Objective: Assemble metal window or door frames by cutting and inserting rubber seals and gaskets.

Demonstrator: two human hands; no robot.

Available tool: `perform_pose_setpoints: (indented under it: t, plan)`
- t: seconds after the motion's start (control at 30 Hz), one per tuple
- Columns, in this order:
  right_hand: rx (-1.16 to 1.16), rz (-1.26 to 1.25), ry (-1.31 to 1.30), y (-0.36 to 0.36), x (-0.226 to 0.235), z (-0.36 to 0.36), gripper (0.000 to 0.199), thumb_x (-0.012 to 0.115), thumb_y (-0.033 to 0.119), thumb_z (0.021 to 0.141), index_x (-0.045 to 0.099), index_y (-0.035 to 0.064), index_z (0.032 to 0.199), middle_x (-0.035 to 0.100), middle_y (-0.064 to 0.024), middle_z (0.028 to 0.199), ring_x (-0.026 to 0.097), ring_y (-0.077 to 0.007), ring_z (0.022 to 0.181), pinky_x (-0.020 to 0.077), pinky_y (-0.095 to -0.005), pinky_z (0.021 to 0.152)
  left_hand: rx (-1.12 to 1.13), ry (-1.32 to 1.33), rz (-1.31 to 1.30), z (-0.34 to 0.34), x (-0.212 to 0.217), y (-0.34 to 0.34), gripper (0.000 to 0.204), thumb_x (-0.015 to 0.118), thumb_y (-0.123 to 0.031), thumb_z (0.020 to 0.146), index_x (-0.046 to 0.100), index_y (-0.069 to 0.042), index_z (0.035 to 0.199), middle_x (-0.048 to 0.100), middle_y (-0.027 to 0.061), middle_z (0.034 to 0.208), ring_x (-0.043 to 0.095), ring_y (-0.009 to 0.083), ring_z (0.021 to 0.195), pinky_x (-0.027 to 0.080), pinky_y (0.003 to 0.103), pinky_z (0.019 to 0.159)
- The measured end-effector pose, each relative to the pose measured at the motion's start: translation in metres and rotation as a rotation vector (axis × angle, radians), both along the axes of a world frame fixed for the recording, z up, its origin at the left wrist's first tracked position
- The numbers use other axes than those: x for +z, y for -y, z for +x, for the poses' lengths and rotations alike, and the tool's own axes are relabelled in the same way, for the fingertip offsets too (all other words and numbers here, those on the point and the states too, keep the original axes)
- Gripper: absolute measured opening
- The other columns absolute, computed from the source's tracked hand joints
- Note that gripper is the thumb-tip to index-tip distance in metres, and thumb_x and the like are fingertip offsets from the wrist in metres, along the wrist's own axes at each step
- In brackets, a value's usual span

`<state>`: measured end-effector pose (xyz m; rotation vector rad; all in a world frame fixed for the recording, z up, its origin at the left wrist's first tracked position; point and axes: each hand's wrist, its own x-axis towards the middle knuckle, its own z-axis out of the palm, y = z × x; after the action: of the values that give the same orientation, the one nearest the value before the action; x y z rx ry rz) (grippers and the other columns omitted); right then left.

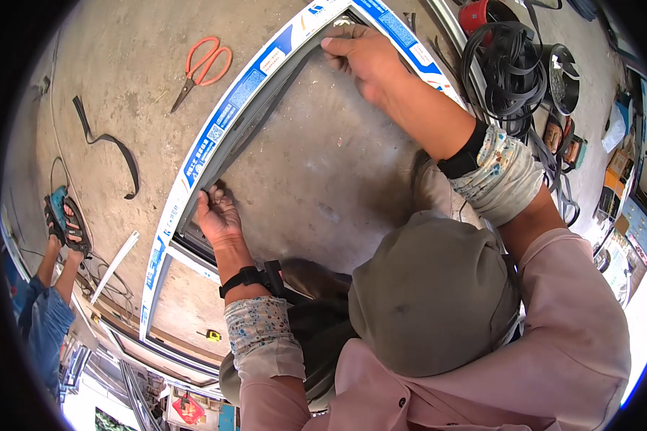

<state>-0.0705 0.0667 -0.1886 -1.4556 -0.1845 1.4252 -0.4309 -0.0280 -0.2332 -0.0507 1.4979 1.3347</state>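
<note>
left hand [221, 217] near body, right hand [363, 59] reaching far; both hands pinching black strip [292, 76].

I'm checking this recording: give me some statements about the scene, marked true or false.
1. The scissors lie on the floor, outside the curved frame. True.
2. The left hand is nearer the frame's upper corner than the right hand. False: the right hand is near that corner; the left hand is lower along the curved side.
3. A dark strip runs along the frame between the two hands. True.
4. The bucket at upper right is blue. False: the bucket is red.
5. The tape measure is yellow and black. True.
</note>
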Motion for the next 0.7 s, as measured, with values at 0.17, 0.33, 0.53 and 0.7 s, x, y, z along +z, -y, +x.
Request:
perform_pose_setpoints:
  t: [0.17, 0.33, 0.53, 0.7]
  plan:
    - [-0.157, -0.065, -0.093, 0.009, -0.011, -0.019, 0.015, 0.067, -0.005, 0.081, 0.059, -0.0049, 0.093, 0.061, -0.0086, 0.073, 0.053, -0.0135, 0.059, 0.0411, -0.0258, 0.053, -0.02, 0.073, 0.061, -0.005, -0.009, -0.003, 0.012, 0.054, -0.014, 0.096, 0.058, -0.002, 0.093, 0.064, 0.0085, 0.078, 0.058, 0.0127, 0.063, 0.044, 0.021, 0.047]
    - [-0.268, -0.108, -0.091, 0.007, -0.014, -0.028, 0.016, 0.068, -0.004, 0.082, 0.059, -0.0067, 0.095, 0.063, -0.0098, 0.078, 0.057, -0.0142, 0.062, 0.0454, -0.0264, 0.055, -0.084, 0.055, 0.029, 0.012, -0.005, -0.007, 0.011, 0.057, -0.015, 0.095, 0.059, -0.004, 0.095, 0.066, 0.0092, 0.079, 0.06, 0.0126, 0.063, 0.046, 0.022, 0.049]
    - [-0.34, -0.16, -0.026, -0.002, -0.016, -0.033, 0.013, 0.071, 0.004, 0.085, 0.061, -0.0017, 0.092, 0.064, -0.0069, 0.079, 0.06, -0.0137, 0.068, 0.0477, -0.0259, 0.059, -0.053, 0.123, 0.061, 0.02, -0.004, -0.007, 0.01, 0.058, -0.015, 0.094, 0.06, -0.005, 0.096, 0.067, 0.0088, 0.081, 0.06, 0.0121, 0.064, 0.047, 0.022, 0.051]
    - [-0.396, -0.222, -0.016, -0.008, -0.01, -0.033, 0.012, 0.068, 0.007, 0.088, 0.061, -0.0004, 0.091, 0.064, -0.0072, 0.081, 0.059, -0.0137, 0.065, 0.0475, -0.0265, 0.057, -0.088, 0.285, 0.132, 0.017, -0.003, -0.008, 0.009, 0.058, -0.012, 0.093, 0.058, -0.003, 0.094, 0.064, 0.0077, 0.081, 0.057, 0.0116, 0.065, 0.047, 0.021, 0.052]
